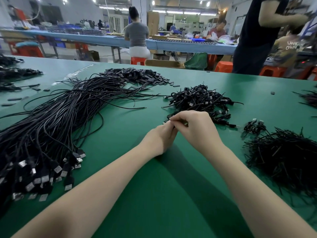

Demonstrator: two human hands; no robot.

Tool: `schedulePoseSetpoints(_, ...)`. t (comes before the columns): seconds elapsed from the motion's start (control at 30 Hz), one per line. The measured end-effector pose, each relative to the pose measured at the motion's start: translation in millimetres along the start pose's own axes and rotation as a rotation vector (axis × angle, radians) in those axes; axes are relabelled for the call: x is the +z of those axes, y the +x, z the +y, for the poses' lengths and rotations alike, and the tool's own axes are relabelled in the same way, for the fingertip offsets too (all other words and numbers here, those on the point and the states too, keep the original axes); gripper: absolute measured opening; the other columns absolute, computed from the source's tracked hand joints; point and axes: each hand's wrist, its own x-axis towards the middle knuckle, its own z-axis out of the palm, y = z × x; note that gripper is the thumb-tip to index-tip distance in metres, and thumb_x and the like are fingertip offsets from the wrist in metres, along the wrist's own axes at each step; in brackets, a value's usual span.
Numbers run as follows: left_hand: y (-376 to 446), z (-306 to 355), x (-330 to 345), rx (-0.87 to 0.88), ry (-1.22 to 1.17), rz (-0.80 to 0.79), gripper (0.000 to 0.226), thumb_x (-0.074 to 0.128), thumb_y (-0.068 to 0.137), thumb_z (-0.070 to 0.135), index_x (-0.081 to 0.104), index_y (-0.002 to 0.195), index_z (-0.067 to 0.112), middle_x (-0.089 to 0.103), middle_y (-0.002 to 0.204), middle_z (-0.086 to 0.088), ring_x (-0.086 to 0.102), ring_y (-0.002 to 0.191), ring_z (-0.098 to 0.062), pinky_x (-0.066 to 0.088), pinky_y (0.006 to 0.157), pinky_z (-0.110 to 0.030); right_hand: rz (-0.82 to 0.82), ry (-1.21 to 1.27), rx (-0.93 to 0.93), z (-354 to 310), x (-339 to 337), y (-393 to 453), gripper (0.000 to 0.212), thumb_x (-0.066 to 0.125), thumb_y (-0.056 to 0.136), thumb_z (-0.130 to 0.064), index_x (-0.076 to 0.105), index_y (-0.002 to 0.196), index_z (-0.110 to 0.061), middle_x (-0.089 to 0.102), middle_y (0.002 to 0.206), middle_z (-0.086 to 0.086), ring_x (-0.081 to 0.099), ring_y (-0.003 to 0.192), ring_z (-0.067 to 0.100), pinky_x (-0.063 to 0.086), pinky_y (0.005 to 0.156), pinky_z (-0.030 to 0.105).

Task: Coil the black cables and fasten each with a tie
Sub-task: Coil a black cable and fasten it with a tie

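Both hands meet mid-tabletop: left hand and right hand pinching small coiled cable between fingertips. Loose cables toward left edge, ties toward right edge. Finished coils just beyond hands.

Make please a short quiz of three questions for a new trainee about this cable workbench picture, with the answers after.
1. True or false: the uncoiled cables lie to the left of the hands.
2. Which pile lies nearest beyond the hands? A) coiled cables B) loose ties C) black sleeves
3. Fill in: the left hand and the right hand meet above the green ____.

Key:
1. True.
2. A; the ties are at the right, the sleeves far back.
3. Table. Both hands pinch a small black cable between them.
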Motion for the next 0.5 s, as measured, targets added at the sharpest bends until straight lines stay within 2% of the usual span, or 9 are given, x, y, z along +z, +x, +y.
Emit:
schedulePoseSetpoints(0.07, 1, 5, 0, 0.091, 0.339, -0.012, 0.026, 0.033, 0.101, 0.017, 0.047, 0.121, 0.007, 0.061, 0.111, -0.01, 0.062, 0.097, -0.031, 0.038, 0.066, -0.034, -0.069, -0.097, -0.008, -2, -8, 1, 0.015, 0.063, 0.088, -0.027, 0.074, 0.099, -0.026, 0.071, 0.1, -0.006, 0.063, 0.095, 0.016, 0.051, 0.081, 0.035)
schedulePoseSetpoints(0.1, 1, 6, -1, 0.153, 0.462, -0.023, 0.025, 0.033, 0.1, 0.018, 0.051, 0.115, 0.009, 0.062, 0.106, -0.008, 0.063, 0.093, -0.029, 0.034, 0.065, -0.033, -0.111, -0.19, -0.027, -3, -13, 3, 0.015, 0.063, 0.089, -0.03, 0.074, 0.099, -0.028, 0.07, 0.1, -0.006, 0.063, 0.096, 0.017, 0.05, 0.079, 0.033)
schedulePoseSetpoints(0.17, -4, 12, -9, 0.244, 0.584, 0.017, 0.02, 0.039, 0.098, 0.023, 0.056, 0.091, 0.014, 0.068, 0.087, -0.006, 0.066, 0.076, -0.027, 0.029, 0.063, -0.031, -0.172, -0.359, -0.076, -3, -27, 8, 0.013, 0.064, 0.087, -0.036, 0.073, 0.095, -0.033, 0.07, 0.097, -0.009, 0.063, 0.094, 0.016, 0.049, 0.074, 0.029)
schedulePoseSetpoints(0.23, -8, 13, -11, 0.399, 0.596, 0.186, 0.018, 0.063, 0.086, 0.026, 0.06, 0.074, 0.013, 0.065, 0.062, -0.003, 0.062, 0.052, -0.024, 0.033, 0.055, -0.026, -0.275, -0.359, -0.043, 4, -46, 20, 0.007, 0.069, 0.083, -0.039, 0.073, 0.084, -0.034, 0.069, 0.085, -0.015, 0.064, 0.082, 0.008, 0.052, 0.07, 0.028)
schedulePoseSetpoints(0.3, -11, 15, -8, 0.573, 0.536, 0.3, 0.021, 0.07, 0.08, 0.027, 0.06, 0.069, 0.012, 0.059, 0.053, 0.0, 0.057, 0.043, -0.023, 0.038, 0.05, -0.025, -0.476, -0.232, 0.044, 18, -65, 34, 0.012, 0.074, 0.079, -0.042, 0.069, 0.072, -0.034, 0.067, 0.069, -0.019, 0.061, 0.066, -0.003, 0.05, 0.062, 0.018)
schedulePoseSetpoints(0.37, -15, 17, -7, 0.672, 0.453, 0.285, 0.025, 0.054, 0.088, 0.026, 0.058, 0.07, 0.011, 0.059, 0.057, -0.001, 0.058, 0.049, -0.025, 0.043, 0.051, -0.029, -0.667, -0.013, 0.17, 33, -75, 40, 0.016, 0.075, 0.077, -0.043, 0.07, 0.071, -0.029, 0.068, 0.065, -0.017, 0.059, 0.059, -0.005, 0.044, 0.056, 0.01)
schedulePoseSetpoints(0.4, -15, 18, -8, 0.694, 0.4, 0.297, 0.027, 0.047, 0.09, 0.026, 0.057, 0.07, 0.009, 0.058, 0.059, -0.003, 0.057, 0.052, -0.026, 0.044, 0.054, -0.032, -0.738, 0.146, 0.253, 37, -75, 38, 0.018, 0.075, 0.075, -0.042, 0.07, 0.074, -0.025, 0.069, 0.068, -0.014, 0.059, 0.061, -0.005, 0.045, 0.057, 0.011)
schedulePoseSetpoints(0.43, -15, 19, -9, 0.684, 0.323, 0.311, 0.029, 0.043, 0.09, 0.024, 0.056, 0.071, 0.007, 0.058, 0.061, -0.005, 0.056, 0.054, -0.027, 0.043, 0.056, -0.033, -0.773, 0.334, 0.341, 42, -71, 33, 0.022, 0.073, 0.073, -0.04, 0.068, 0.077, -0.019, 0.069, 0.07, -0.01, 0.061, 0.065, -0.001, 0.047, 0.061, 0.014)
schedulePoseSetpoints(0.5, -16, 19, -8, 0.571, 0.086, 0.31, 0.027, 0.042, 0.095, 0.022, 0.054, 0.077, 0.005, 0.056, 0.066, -0.008, 0.053, 0.058, -0.031, 0.037, 0.061, -0.036, -0.725, 0.703, 0.48, 49, -54, 20, 0.023, 0.069, 0.072, -0.033, 0.062, 0.08, -0.013, 0.068, 0.074, -0.003, 0.063, 0.069, 0.006, 0.05, 0.063, 0.018)
